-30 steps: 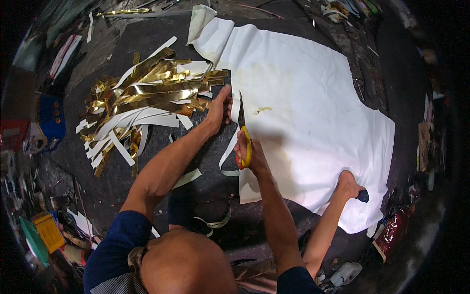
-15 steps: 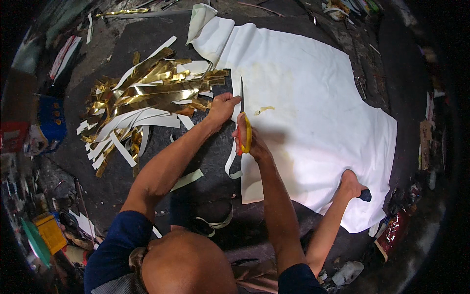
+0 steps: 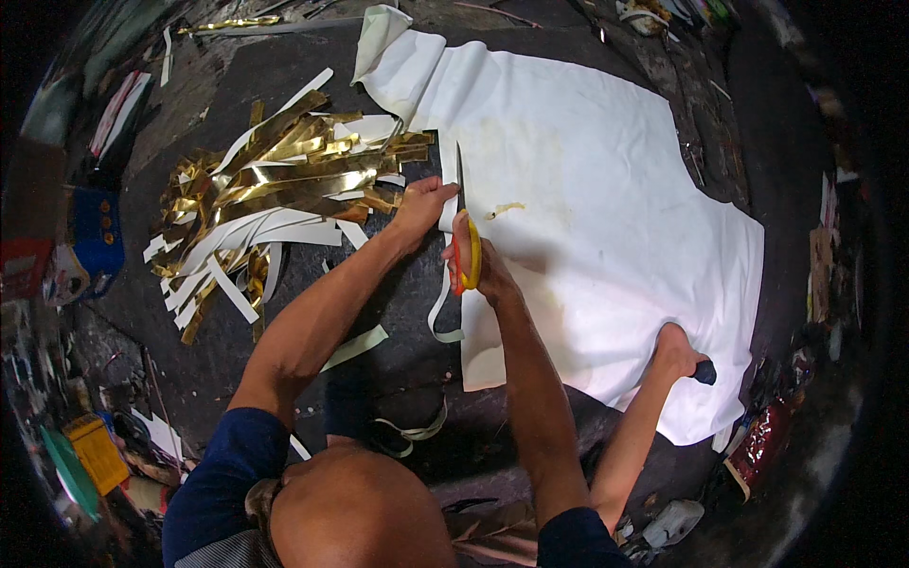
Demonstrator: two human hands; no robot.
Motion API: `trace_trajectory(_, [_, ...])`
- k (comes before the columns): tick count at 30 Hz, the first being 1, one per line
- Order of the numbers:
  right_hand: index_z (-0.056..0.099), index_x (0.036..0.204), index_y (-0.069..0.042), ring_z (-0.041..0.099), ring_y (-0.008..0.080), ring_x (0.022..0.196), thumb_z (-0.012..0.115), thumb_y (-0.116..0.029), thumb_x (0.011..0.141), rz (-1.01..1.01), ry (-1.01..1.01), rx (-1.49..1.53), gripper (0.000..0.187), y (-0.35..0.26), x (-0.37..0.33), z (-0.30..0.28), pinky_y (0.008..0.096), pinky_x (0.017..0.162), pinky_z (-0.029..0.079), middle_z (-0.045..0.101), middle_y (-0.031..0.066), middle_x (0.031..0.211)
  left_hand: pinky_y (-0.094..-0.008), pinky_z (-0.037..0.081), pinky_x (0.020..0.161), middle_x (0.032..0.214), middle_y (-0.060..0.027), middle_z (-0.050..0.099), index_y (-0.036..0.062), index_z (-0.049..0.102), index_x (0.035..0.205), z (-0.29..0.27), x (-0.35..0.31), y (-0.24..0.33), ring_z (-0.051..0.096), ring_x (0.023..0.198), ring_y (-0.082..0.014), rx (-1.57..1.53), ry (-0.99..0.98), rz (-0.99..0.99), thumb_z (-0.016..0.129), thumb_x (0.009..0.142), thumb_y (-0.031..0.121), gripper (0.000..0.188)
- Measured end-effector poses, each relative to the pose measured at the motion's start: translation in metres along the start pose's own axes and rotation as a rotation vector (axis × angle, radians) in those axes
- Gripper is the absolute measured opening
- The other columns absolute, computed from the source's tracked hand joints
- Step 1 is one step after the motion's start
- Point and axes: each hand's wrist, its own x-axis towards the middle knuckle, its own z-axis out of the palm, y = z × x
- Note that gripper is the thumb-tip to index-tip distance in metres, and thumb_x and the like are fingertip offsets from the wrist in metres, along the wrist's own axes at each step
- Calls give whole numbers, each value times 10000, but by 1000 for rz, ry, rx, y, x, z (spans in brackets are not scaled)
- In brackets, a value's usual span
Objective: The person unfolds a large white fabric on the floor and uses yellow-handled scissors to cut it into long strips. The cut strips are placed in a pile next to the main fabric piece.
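Observation:
A large white sheet of smooth, flexible material lies spread out, its far left corner folded over. My right hand grips scissors with yellow and orange handles, their blades pointing away along the sheet's left edge. Beside the blades, my left hand is closed, pinching a narrow white strip at that edge. The strip's cut end hangs toward me and curls on the dark surface. Left of my hands lies a loose heap of gold strips and white strips.
A bare foot presses on the sheet's near right part. A dark mat lies underneath. Loose strip offcuts lie near my left forearm. A blue box and a yellow container stand at the left, clutter at the right.
The whole picture has shifted slightly left. My hands and the scissors keep nearly the same place on the sheet, and the left hand still pinches the strip.

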Motion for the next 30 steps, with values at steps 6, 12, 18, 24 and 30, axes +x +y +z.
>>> trace_trajectory(6, [499, 1237, -92, 624, 186, 507, 314, -775, 885, 43, 21, -34, 790, -7, 5, 2, 318, 498, 513, 617, 76, 676, -272, 463, 700, 817, -15, 645, 48, 650, 885, -7, 1, 0, 573, 745, -108, -32, -22, -11, 604, 927, 178, 144])
trace_trajectory(12, [582, 1059, -56, 624, 188, 503, 372, -736, 901, 20, 108, -68, 729, -15, 0, 6, 333, 483, 508, 575, 49, 574, -270, 433, 570, 719, -6, 603, 57, 639, 809, -4, 0, -1, 533, 640, -93, -59, 31, 43, 632, 909, 170, 151])
trace_trajectory(18, [614, 981, -38, 600, 177, 496, 427, -703, 906, 34, 101, 12, 695, -20, -7, 2, 345, 482, 503, 581, 59, 589, -287, 453, 602, 758, -17, 618, 56, 641, 852, -1, 2, 12, 569, 671, -120, -146, -39, -89, 616, 918, 234, 191])
trace_trajectory(24, [624, 966, -41, 594, 159, 509, 409, -719, 904, -5, 36, 49, 714, -19, -8, 5, 317, 492, 494, 571, 35, 604, -268, 431, 589, 712, -3, 589, 51, 641, 846, -16, 33, 14, 540, 639, -114, 173, 115, 10, 608, 922, 267, 231])
trace_trajectory(30, [563, 1023, -34, 583, 169, 533, 350, -804, 856, 44, -7, 118, 816, -15, 23, -7, 332, 495, 487, 565, 50, 665, -245, 386, 547, 653, 32, 525, 61, 628, 781, -7, 30, 15, 483, 601, -87, 242, 94, 24, 617, 918, 260, 242])
